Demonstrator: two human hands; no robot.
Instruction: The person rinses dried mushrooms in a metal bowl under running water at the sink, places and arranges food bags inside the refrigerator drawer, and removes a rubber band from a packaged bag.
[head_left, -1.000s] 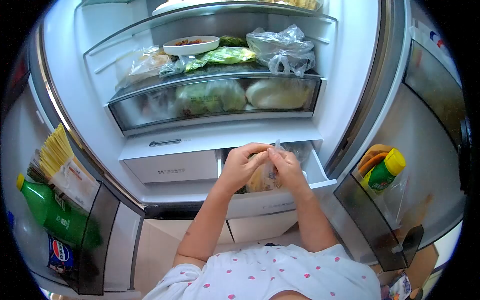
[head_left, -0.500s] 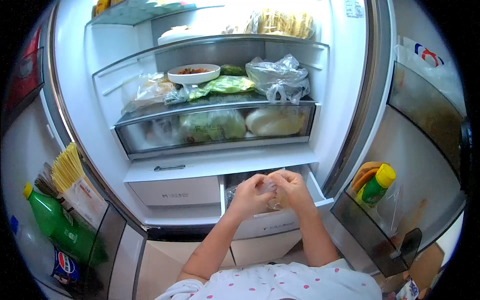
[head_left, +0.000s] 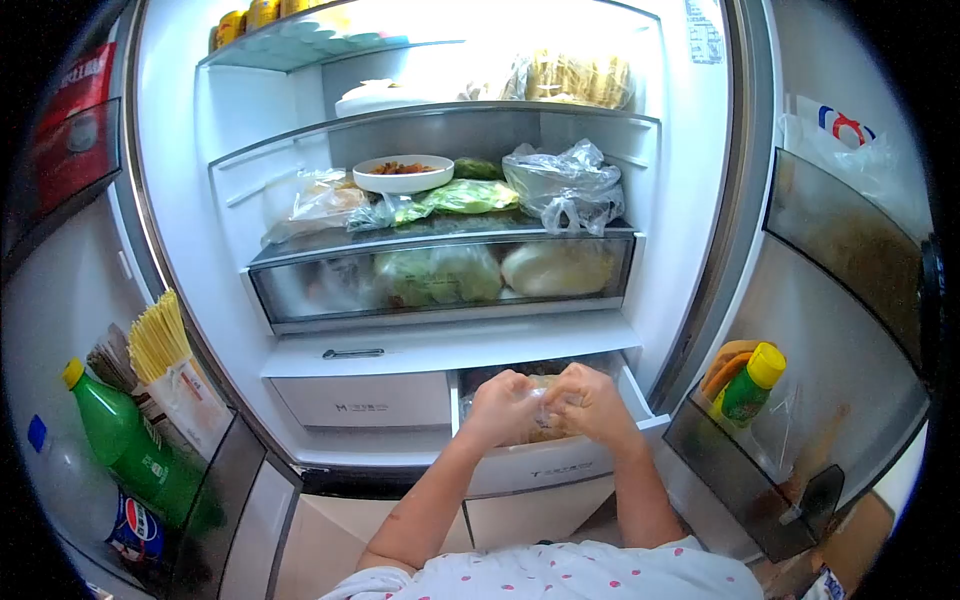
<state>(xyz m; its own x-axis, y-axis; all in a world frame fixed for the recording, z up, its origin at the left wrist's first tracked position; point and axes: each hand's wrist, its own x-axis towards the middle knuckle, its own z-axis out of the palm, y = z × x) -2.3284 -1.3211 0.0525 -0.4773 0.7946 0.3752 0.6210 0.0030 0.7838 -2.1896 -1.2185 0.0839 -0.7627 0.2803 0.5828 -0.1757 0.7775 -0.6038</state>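
The fridge spreads in front of both hands, its shelves above and beyond them. Its left door and right door stand open, well out to either side of the forearms. Farther back and higher than the hands is a wide see-through drawer with vegetables behind its front. The pulled-out drawer lies directly under the hands: its front edge is just below the wrists on the body side, its right wall a little beyond the right hand. A white shut drawer bounds the space to the left of the left hand, and a white ledge overhangs the back, past the knuckles. Room for moving seems widest upward and toward the body.

Both hands are nearly closed, fingers curled, and their tips appear to pinch the thin plastic of a clear bag. The bag is between and below the fingertips, within the pulled-out drawer; neither hand looks plainly nearer to it. The fingers hide much of it, so its long axis cannot be told.
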